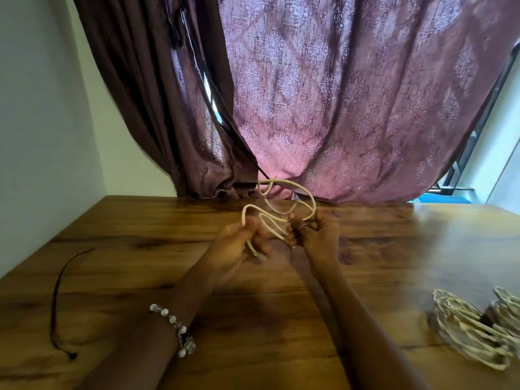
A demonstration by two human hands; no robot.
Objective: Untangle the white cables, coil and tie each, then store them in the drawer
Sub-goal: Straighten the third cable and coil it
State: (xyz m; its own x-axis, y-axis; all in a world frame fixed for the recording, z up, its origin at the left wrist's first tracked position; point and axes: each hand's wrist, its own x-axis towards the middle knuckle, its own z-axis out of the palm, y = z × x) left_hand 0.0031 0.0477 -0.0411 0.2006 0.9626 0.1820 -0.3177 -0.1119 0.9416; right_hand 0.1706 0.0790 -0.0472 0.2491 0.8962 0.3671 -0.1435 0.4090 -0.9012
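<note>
Both hands are raised a little above the desk [197, 220] and busy with one white cable [284, 192]: the left hand [239, 243] has its fingers curled round one bunch of the cable, with an end hanging just below its palm, and the right hand [315, 235] pinches another part of the same cable, so neither is spread wide. Between and beyond the two hands the cable stands up in a few loose, uneven loops; it looks free of knots but not yet gathered into a neat coil, so I judge this to be the coiling step for this cable, with its tie still to come. Well off to the right of the right hand, near the desk's edge, lie two bundles of coiled cable [472, 330], touching or nearly so, each seemingly cinched by a dark band, which suggests that a good part of the job is done. A thin dark cord [57, 299] lies alone on the desk far to the left of the left hand; it may be the tie meant for the cable in hand, though that is a guess. No drawer shows anywhere, so storing is all still ahead. A purple curtain [337, 108] hangs just beyond the hands, reaching down to the desk's far edge, and the tallest loop stands against it. Nothing lies between the hands and the bundles or the cord.
</note>
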